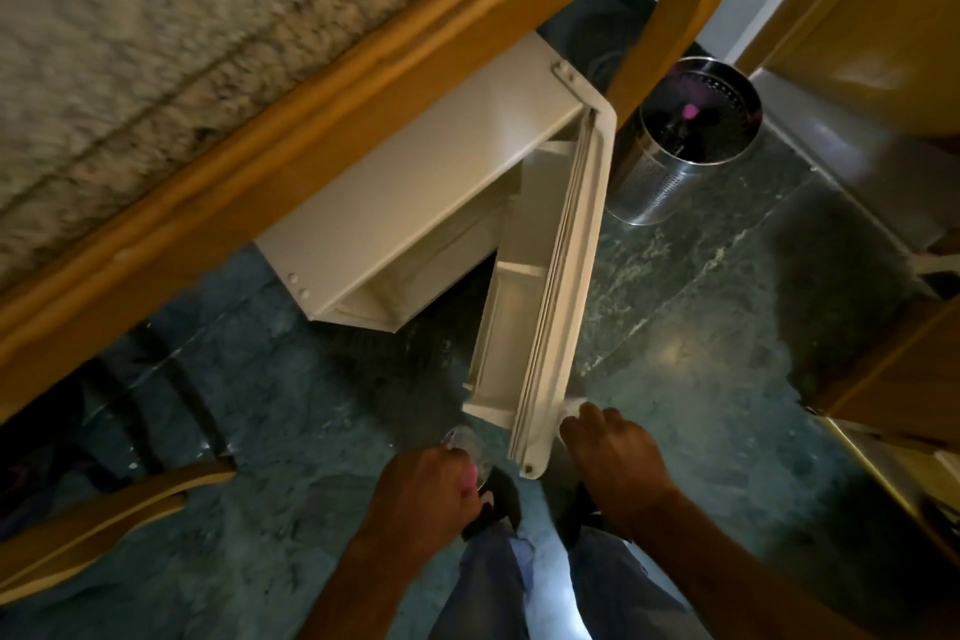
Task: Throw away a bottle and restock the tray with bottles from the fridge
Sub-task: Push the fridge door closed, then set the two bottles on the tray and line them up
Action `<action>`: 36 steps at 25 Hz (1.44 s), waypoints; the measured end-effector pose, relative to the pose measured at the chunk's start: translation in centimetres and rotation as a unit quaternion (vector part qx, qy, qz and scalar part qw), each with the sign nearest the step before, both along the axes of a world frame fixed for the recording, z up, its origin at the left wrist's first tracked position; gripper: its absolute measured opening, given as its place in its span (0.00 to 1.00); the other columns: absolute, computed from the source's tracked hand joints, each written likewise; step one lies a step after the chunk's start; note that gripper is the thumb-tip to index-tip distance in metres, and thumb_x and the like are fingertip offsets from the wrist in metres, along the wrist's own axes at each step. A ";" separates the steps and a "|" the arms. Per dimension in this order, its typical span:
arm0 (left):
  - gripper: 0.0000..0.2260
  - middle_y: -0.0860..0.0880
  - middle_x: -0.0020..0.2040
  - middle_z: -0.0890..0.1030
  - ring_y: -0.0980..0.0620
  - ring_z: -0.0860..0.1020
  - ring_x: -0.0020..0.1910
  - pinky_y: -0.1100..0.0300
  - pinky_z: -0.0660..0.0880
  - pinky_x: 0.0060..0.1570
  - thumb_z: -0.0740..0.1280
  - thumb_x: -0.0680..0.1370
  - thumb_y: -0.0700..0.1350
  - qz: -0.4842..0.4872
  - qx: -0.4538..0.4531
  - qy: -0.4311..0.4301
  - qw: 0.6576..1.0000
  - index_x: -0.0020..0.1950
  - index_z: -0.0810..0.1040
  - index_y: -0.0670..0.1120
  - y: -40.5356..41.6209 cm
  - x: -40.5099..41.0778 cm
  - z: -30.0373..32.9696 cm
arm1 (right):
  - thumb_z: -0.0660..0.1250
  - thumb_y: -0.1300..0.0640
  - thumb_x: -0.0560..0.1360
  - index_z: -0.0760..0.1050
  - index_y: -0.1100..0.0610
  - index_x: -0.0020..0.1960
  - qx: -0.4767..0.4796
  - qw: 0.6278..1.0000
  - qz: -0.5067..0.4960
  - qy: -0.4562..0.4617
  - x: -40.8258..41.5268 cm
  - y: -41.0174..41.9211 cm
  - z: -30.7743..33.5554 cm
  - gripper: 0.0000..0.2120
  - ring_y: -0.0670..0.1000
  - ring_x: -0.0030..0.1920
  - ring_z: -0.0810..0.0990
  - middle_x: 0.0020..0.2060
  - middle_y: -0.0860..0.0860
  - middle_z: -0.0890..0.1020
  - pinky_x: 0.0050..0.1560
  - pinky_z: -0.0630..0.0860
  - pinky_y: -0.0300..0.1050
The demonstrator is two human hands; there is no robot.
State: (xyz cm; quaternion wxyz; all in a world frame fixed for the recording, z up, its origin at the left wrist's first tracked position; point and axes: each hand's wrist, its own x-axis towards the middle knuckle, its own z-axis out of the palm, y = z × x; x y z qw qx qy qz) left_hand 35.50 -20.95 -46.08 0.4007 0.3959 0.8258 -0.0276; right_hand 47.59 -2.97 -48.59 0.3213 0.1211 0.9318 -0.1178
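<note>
A small white fridge (415, 182) stands under a wooden counter, seen from above. Its door (550, 286) hangs open toward me, and the door shelves show nothing in them. My right hand (613, 463) rests on the door's outer edge near its lower corner. My left hand (426, 494) is closed around a clear plastic bottle (467, 447) with a pink cap, held just left of the door. A perforated steel bin (685, 140) stands right of the fridge, and a bottle with a pink cap (691, 111) lies inside it. The fridge's inside is hidden.
The counter's wooden edge (291, 140) and granite top (130, 16) run across the upper left. A curved wooden chair frame (104, 509) is at the lower left. Wooden furniture (883, 369) stands at the right. The floor (701, 317) is dark green marble. My legs and shoes are below.
</note>
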 end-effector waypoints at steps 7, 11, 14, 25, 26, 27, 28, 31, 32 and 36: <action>0.10 0.51 0.41 0.80 0.56 0.73 0.38 0.63 0.66 0.38 0.62 0.77 0.53 0.040 0.002 0.065 0.997 0.46 0.80 0.50 -3.4 -3.1 1.0 | 0.79 0.58 0.60 0.82 0.57 0.40 0.067 0.991 0.071 0.094 -9.3 -1.5 2.2 0.10 0.55 0.30 0.82 0.34 0.56 0.82 0.21 0.76 0.44; 0.10 0.53 0.40 0.77 0.58 0.72 0.39 0.64 0.69 0.40 0.63 0.78 0.54 0.081 0.009 0.067 0.994 0.47 0.80 0.50 -4.2 -5.1 0.4 | 0.64 0.59 0.75 0.76 0.60 0.54 0.050 0.987 0.089 0.124 -14.2 -1.2 1.5 0.10 0.62 0.47 0.80 0.49 0.59 0.80 0.38 0.79 0.52; 0.11 0.51 0.46 0.82 0.59 0.75 0.42 0.65 0.71 0.43 0.63 0.78 0.54 0.097 0.018 0.079 0.992 0.48 0.81 0.51 -4.0 -6.6 -0.1 | 0.62 0.60 0.75 0.75 0.60 0.55 0.058 0.980 0.112 0.155 -17.4 -0.8 1.5 0.11 0.62 0.47 0.80 0.51 0.60 0.79 0.39 0.78 0.52; 0.10 0.49 0.42 0.84 0.54 0.80 0.43 0.63 0.73 0.42 0.67 0.75 0.54 0.149 0.085 0.114 0.979 0.42 0.82 0.48 -1.6 -8.6 3.4 | 0.63 0.60 0.75 0.71 0.58 0.61 0.031 0.985 0.093 0.144 -17.3 2.9 4.8 0.14 0.59 0.52 0.78 0.54 0.58 0.78 0.48 0.78 0.53; 0.11 0.48 0.41 0.84 0.51 0.81 0.42 0.60 0.74 0.42 0.68 0.74 0.53 0.157 0.092 0.113 0.977 0.40 0.82 0.47 -1.5 -8.3 4.5 | 0.63 0.60 0.75 0.72 0.58 0.60 0.027 0.986 0.083 0.143 -16.9 3.4 6.0 0.13 0.59 0.53 0.78 0.55 0.58 0.78 0.50 0.78 0.53; 0.11 0.46 0.40 0.84 0.49 0.81 0.42 0.58 0.75 0.42 0.68 0.73 0.52 0.166 0.101 0.113 0.974 0.40 0.82 0.46 -1.2 -8.0 6.1 | 0.63 0.60 0.75 0.73 0.57 0.60 0.022 0.987 0.071 0.142 -16.5 4.0 7.6 0.13 0.59 0.54 0.78 0.55 0.58 0.78 0.52 0.78 0.54; 0.11 0.46 0.41 0.84 0.48 0.81 0.42 0.58 0.75 0.42 0.68 0.73 0.52 0.174 0.104 0.110 0.973 0.40 0.82 0.45 -0.8 -7.6 8.0 | 0.62 0.60 0.75 0.73 0.57 0.60 0.021 0.988 0.061 0.140 -16.0 4.7 9.6 0.14 0.59 0.54 0.78 0.56 0.57 0.77 0.53 0.78 0.54; 0.13 0.48 0.38 0.83 0.52 0.80 0.40 0.61 0.70 0.39 0.65 0.69 0.56 0.175 0.130 0.110 0.970 0.40 0.80 0.47 0.5 -6.5 14.9 | 0.64 0.58 0.74 0.73 0.55 0.59 0.032 0.989 0.064 0.132 -14.7 6.7 16.4 0.14 0.59 0.55 0.76 0.58 0.56 0.75 0.55 0.77 0.54; 0.12 0.49 0.37 0.82 0.55 0.79 0.38 0.63 0.69 0.38 0.64 0.68 0.57 0.184 0.158 0.104 0.965 0.40 0.79 0.50 0.9 -5.9 17.3 | 0.66 0.57 0.73 0.73 0.54 0.59 0.030 0.988 0.067 0.134 -14.3 7.3 18.8 0.15 0.59 0.56 0.76 0.58 0.56 0.75 0.54 0.77 0.54; 0.10 0.54 0.32 0.74 0.57 0.76 0.39 0.72 0.63 0.35 0.62 0.66 0.59 0.180 0.181 0.126 0.958 0.40 0.74 0.55 3.2 -5.0 27.0 | 0.67 0.58 0.72 0.72 0.54 0.54 0.032 0.982 0.086 0.164 -13.5 9.8 28.6 0.12 0.58 0.55 0.74 0.56 0.55 0.73 0.52 0.75 0.52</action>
